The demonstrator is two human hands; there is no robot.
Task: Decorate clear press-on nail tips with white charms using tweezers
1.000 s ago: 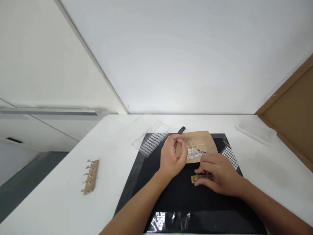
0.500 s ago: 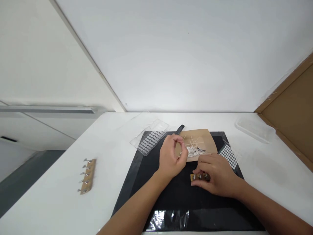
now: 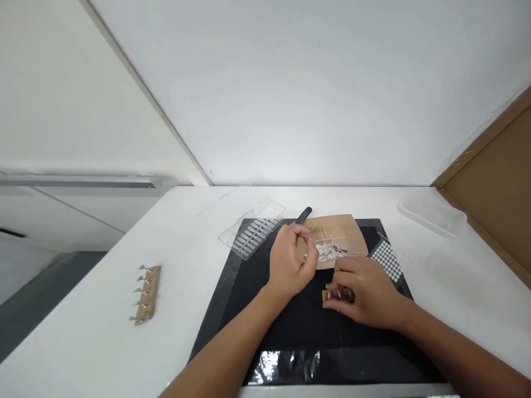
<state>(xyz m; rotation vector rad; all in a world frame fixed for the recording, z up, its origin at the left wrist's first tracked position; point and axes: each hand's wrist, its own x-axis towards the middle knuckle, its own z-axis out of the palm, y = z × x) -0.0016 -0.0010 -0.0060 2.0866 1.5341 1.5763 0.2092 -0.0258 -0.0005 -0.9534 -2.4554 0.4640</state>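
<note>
My left hand [image 3: 288, 260] hovers at the near left edge of a brown paper sheet [image 3: 354, 229]. Its thumb and fingertips meet in a pinch; whatever may be between them is too small to see. With my right hand [image 3: 367, 290] I grip a short wooden strip with metal fittings [image 3: 338, 294] over the black mat [image 3: 302, 331]. Part of the strip is hidden by the fingers. White scraps [image 3: 327, 252] and thin pale sticks [image 3: 329, 236] lie on the paper, just beyond both hands.
On the left stands another wooden strip with several metal posts [image 3: 147, 296]. A clear tray of nail-shaped tips [image 3: 255, 235] lies beside a black handle [image 3: 305, 214]. To the right are a sheet of white dots [image 3: 388, 260], a clear plastic tray [image 3: 431, 215] and cardboard [image 3: 493, 166].
The view has shifted slightly, so the table items appear a little higher. Both hands keep nearly the same pose, and the wooden strip stays in my right hand.
</note>
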